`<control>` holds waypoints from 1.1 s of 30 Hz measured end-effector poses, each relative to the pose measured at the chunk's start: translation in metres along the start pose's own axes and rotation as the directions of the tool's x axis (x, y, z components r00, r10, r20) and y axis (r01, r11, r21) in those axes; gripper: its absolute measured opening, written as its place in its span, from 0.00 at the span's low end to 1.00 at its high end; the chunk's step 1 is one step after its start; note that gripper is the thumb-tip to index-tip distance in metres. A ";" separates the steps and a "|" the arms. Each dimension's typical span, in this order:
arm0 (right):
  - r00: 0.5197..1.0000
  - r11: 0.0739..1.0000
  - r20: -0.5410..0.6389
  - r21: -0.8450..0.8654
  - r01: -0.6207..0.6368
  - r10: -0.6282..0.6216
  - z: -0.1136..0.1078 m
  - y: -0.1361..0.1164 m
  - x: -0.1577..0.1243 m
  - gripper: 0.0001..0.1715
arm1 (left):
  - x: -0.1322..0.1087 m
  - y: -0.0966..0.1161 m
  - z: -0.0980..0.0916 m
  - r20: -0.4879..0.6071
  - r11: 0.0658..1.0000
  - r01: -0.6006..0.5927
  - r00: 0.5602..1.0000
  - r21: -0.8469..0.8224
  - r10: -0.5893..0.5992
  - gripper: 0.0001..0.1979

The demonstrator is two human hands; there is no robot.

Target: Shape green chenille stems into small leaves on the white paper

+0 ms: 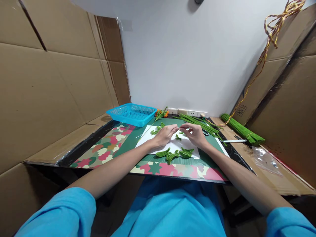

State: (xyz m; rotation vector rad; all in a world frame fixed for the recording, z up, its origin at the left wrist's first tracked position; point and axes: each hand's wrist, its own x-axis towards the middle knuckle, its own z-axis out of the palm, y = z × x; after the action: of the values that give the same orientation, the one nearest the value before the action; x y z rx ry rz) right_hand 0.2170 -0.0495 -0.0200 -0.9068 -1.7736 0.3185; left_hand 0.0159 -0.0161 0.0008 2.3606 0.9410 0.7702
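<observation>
My left hand (165, 135) and my right hand (195, 134) meet above a sheet of white paper (146, 139), fingertips pinched close together. Whatever lies between those fingertips is too small to make out. Just below them on the paper is a small green fuzzy piece (178, 137). Nearer to me lie several curved green leaf shapes (186, 152), which look bent from fuzzy pipe cleaners. More small green shapes (156, 131) sit beyond my left hand. The dark handle of what look like scissors (205, 132) shows beside my right wrist.
A blue plastic basket (139, 123) stands at the back left, beside orange flowers (165, 113) on a green stem. Loose green pipe cleaners (197, 122) lie behind my right hand. Farther right are a thick green bundle (243, 130), a white strip (234, 141) and a clear bag (266, 159). Cardboard walls flank the table.
</observation>
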 end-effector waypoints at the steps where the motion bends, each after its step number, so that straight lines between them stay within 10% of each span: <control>1: 1.000 1.000 -0.001 -0.001 -0.012 0.012 0.000 0.000 0.000 0.14 | 0.000 0.000 0.000 -0.001 1.000 0.000 1.000 -0.002 0.000 0.27; 23: 0.999 0.999 -0.012 -0.006 -0.037 0.037 0.002 0.001 0.000 0.18 | -0.002 0.005 -0.003 -0.038 1.000 -0.004 0.999 -0.010 0.004 0.26; 33: 0.998 0.986 0.004 -0.152 0.062 -0.063 0.001 0.004 -0.002 0.13 | 0.007 -0.001 0.007 0.051 0.830 0.120 0.993 -0.544 -0.110 0.26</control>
State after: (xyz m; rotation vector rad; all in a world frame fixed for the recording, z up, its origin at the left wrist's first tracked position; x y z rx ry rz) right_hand 0.2179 -0.0477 -0.0243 -0.9561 -1.8404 0.1431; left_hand 0.0237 -0.0122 -0.0024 1.7893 0.7233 0.8367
